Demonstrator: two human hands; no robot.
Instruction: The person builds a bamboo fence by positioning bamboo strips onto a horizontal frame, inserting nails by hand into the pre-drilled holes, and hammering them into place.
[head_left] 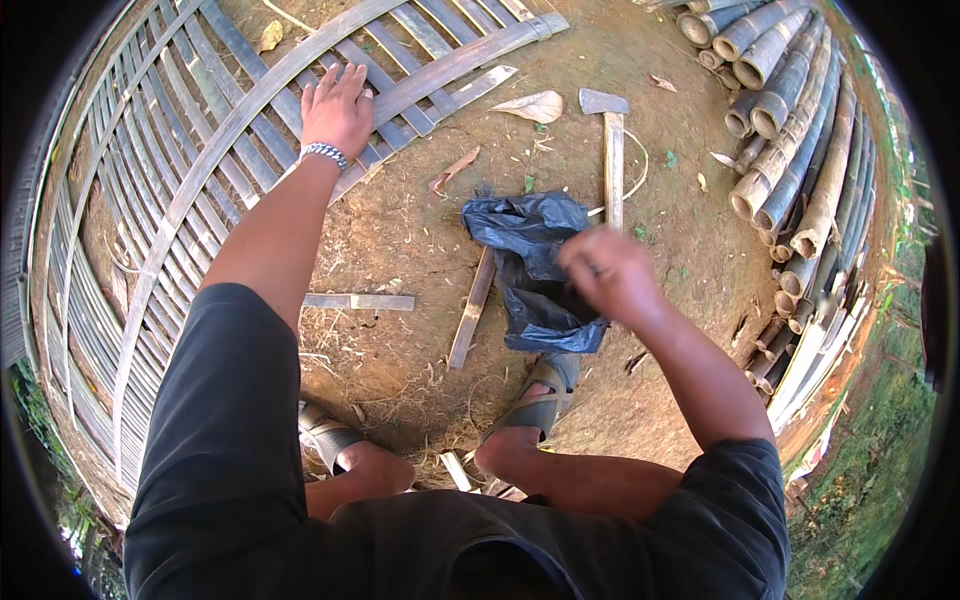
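The black plastic bag lay crumpled on the bare dirt ground. Over its right edge hovered the right hand, blurred, so whether its fingers were together I cannot tell. Left of the bag, the left hand pressed flat, fingers apart, on the bamboo lattice. Just behind the bag lay a hatchet.

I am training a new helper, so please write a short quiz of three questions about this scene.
1. True or false: the left hand rests flat on the woven bamboo-strip panel.
2. What is the blurred right hand over?
A. crumpled black plastic bag
B. stacked bamboo poles
3. Which tool lies on the bare dirt ground beyond the bag?

Key: 1 true; 2 A; 3 the wooden-handled axe.
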